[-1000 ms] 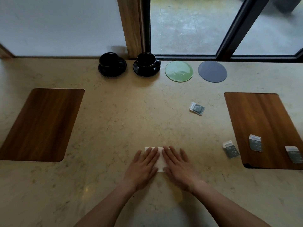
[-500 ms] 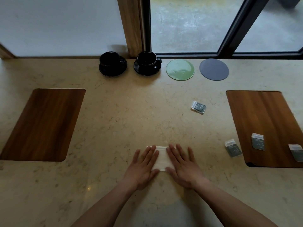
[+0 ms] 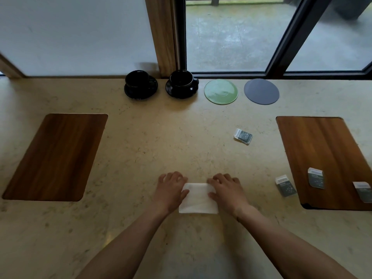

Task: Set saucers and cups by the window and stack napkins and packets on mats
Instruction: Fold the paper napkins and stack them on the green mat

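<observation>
A white folded napkin [image 3: 198, 198] lies on the stone counter in front of me. My left hand [image 3: 171, 190] grips its left edge with curled fingers, thumb on the paper. My right hand [image 3: 227, 192] grips the right edge the same way. By the window stand two black cups on black saucers [image 3: 141, 85] [image 3: 182, 84], then a green saucer [image 3: 221, 91] and a grey saucer [image 3: 261, 91], both bare. A wooden mat [image 3: 54, 156] lies at the left and another wooden mat [image 3: 326, 150] at the right. Two packets [image 3: 316, 178] [image 3: 363, 193] rest on the right mat.
One loose packet [image 3: 243, 136] lies on the counter right of centre, and another packet [image 3: 285, 185] lies just off the right mat's left edge. The window frame and a wooden post [image 3: 161, 37] bound the far side of the counter.
My hands lay flat, side by side on top of the napkin. They have slid apart to its left and right edges and curled their fingers, uncovering the napkin's middle.
</observation>
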